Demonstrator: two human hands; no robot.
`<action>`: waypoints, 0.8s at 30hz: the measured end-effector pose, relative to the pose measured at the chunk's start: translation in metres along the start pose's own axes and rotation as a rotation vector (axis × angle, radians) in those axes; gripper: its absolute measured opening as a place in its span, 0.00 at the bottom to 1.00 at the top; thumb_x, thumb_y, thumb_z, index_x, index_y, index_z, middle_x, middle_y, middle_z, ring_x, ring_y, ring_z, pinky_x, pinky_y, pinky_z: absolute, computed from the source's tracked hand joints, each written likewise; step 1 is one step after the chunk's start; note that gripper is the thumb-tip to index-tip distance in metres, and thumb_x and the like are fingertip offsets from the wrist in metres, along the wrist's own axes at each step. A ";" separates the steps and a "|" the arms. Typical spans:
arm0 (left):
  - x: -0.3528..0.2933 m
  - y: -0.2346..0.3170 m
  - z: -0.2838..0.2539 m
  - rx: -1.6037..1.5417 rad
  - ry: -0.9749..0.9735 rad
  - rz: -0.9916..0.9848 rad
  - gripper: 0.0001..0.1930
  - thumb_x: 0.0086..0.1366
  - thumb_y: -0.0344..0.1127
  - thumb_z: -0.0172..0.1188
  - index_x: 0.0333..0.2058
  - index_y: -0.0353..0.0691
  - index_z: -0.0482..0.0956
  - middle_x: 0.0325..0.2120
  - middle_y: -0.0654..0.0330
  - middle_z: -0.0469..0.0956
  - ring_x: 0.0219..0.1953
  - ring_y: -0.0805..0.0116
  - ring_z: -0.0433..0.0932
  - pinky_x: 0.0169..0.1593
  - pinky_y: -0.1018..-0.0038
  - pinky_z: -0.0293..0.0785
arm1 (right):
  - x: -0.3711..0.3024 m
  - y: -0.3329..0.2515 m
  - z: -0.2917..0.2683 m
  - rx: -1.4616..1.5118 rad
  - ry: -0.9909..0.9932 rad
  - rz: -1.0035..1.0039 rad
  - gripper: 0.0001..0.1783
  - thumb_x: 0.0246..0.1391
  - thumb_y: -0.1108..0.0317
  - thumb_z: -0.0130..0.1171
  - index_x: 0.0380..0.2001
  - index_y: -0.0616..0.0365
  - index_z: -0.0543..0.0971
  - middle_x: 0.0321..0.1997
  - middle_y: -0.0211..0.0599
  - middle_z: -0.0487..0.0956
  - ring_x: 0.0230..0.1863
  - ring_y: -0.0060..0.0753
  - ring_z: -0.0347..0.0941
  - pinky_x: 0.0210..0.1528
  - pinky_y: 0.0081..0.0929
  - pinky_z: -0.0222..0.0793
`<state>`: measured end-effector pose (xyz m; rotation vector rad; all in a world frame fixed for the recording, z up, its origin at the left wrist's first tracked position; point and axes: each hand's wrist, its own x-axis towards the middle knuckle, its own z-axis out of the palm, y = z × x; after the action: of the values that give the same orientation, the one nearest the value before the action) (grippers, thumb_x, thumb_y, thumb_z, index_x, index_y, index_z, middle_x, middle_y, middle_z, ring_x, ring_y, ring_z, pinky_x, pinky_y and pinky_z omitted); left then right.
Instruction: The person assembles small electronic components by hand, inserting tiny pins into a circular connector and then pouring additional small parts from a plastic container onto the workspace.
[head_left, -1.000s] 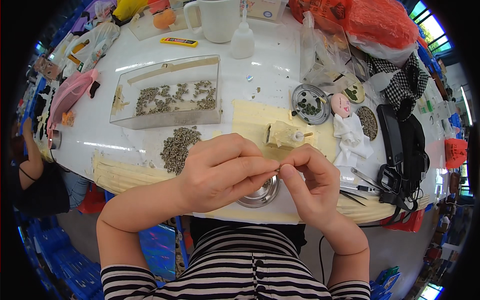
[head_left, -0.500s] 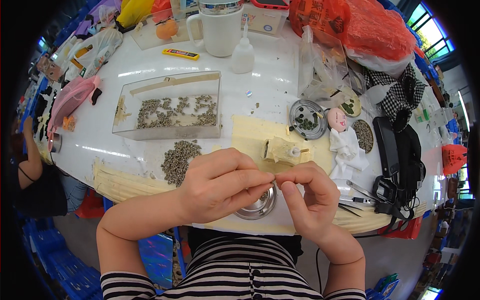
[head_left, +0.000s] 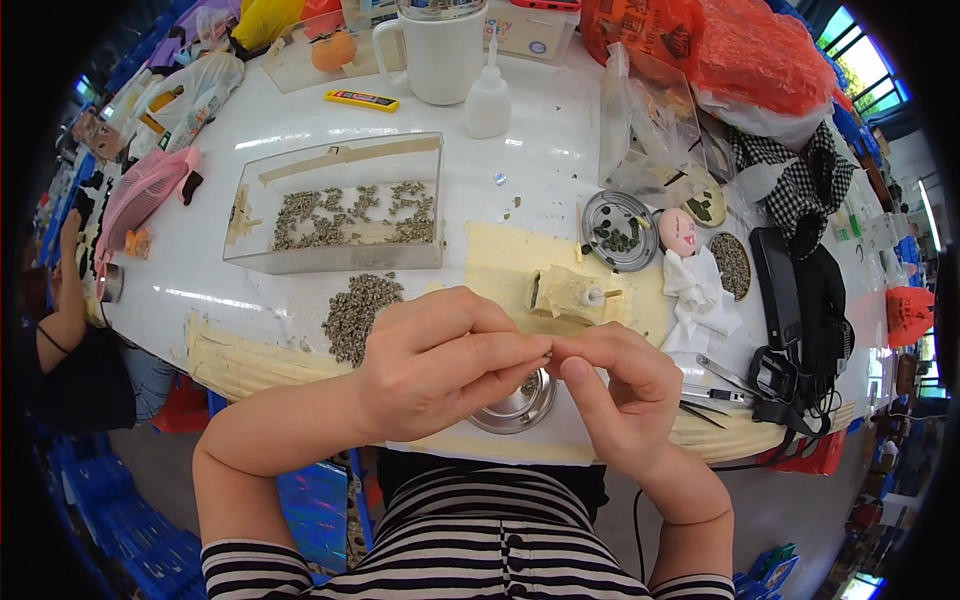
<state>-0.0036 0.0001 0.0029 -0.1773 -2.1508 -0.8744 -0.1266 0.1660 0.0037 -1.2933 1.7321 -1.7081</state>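
My left hand point(head_left: 430, 365) and my right hand point(head_left: 622, 390) meet at the fingertips near the table's front edge. The left fingers pinch a tiny piece point(head_left: 548, 354), too small to name. Against it the right forefinger bends, its thumb just below; whether the right fingers also grip something is hidden. Under the hands sits a round metal dish point(head_left: 516, 410) with small grey pieces in it, partly covered. Left of the left hand lies a pile of small metallic pieces point(head_left: 360, 318). Beyond the hands stands a tape-wrapped block point(head_left: 575, 296) with a white nozzle-like tip.
A clear box point(head_left: 335, 205) of similar pieces stands behind the pile. Farther back are a white mug point(head_left: 440, 55), a squeeze bottle point(head_left: 488, 105) and a yellow-cased item point(head_left: 362, 100). Rightward lie a dish of dark green bits point(head_left: 620, 232), tissue point(head_left: 695, 295), tweezers point(head_left: 725, 375) and black straps point(head_left: 800, 330).
The hands stay pressed together, with only slight finger shifts. The whole view has moved a little. At the far left, another person's arm has risen slightly.
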 end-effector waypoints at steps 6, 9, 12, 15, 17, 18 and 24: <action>0.001 0.001 0.002 0.003 0.010 0.007 0.12 0.48 0.25 0.71 0.35 0.37 0.85 0.25 0.62 0.78 0.23 0.69 0.76 0.24 0.76 0.72 | 0.001 -0.003 0.001 0.205 -0.065 0.226 0.07 0.56 0.79 0.61 0.38 0.67 0.82 0.34 0.38 0.81 0.35 0.24 0.76 0.39 0.19 0.71; 0.001 0.001 0.002 0.000 -0.010 0.022 0.12 0.48 0.25 0.71 0.35 0.37 0.85 0.25 0.62 0.78 0.23 0.69 0.76 0.24 0.76 0.72 | 0.000 -0.001 0.001 0.295 -0.066 0.283 0.05 0.56 0.78 0.61 0.37 0.66 0.82 0.34 0.36 0.81 0.35 0.22 0.76 0.40 0.19 0.71; 0.001 0.002 0.001 0.001 -0.013 0.014 0.12 0.48 0.25 0.71 0.35 0.37 0.85 0.25 0.62 0.77 0.23 0.68 0.76 0.24 0.76 0.72 | 0.000 -0.002 0.000 0.241 -0.060 0.249 0.05 0.55 0.77 0.62 0.36 0.66 0.82 0.34 0.35 0.80 0.35 0.22 0.76 0.39 0.19 0.71; 0.000 0.001 0.002 0.008 -0.011 0.002 0.12 0.48 0.25 0.71 0.35 0.37 0.84 0.25 0.62 0.77 0.23 0.69 0.76 0.24 0.76 0.72 | 0.000 0.001 -0.002 0.146 -0.054 0.175 0.05 0.54 0.77 0.64 0.36 0.65 0.82 0.34 0.34 0.80 0.34 0.21 0.75 0.39 0.19 0.70; -0.002 0.001 0.002 0.012 -0.012 -0.014 0.12 0.48 0.25 0.71 0.34 0.37 0.84 0.24 0.62 0.77 0.23 0.69 0.76 0.24 0.75 0.72 | 0.001 0.003 -0.002 0.109 -0.039 0.142 0.05 0.54 0.77 0.64 0.35 0.65 0.82 0.33 0.34 0.80 0.33 0.21 0.75 0.38 0.19 0.70; -0.001 0.002 0.002 0.010 -0.015 -0.020 0.13 0.48 0.23 0.72 0.35 0.37 0.84 0.25 0.62 0.77 0.23 0.70 0.76 0.24 0.77 0.72 | 0.001 0.002 0.000 0.113 -0.011 0.144 0.05 0.53 0.77 0.65 0.35 0.65 0.82 0.33 0.34 0.80 0.33 0.21 0.75 0.38 0.19 0.70; -0.001 0.000 -0.001 -0.002 -0.018 -0.048 0.14 0.48 0.20 0.72 0.36 0.36 0.85 0.26 0.61 0.78 0.24 0.72 0.77 0.25 0.80 0.71 | 0.002 0.001 0.000 -0.089 0.068 -0.099 0.09 0.49 0.80 0.66 0.36 0.65 0.83 0.32 0.38 0.81 0.31 0.25 0.76 0.35 0.20 0.70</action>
<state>-0.0024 0.0000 0.0023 -0.1351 -2.1794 -0.9057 -0.1279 0.1636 0.0031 -1.3960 1.8299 -1.7663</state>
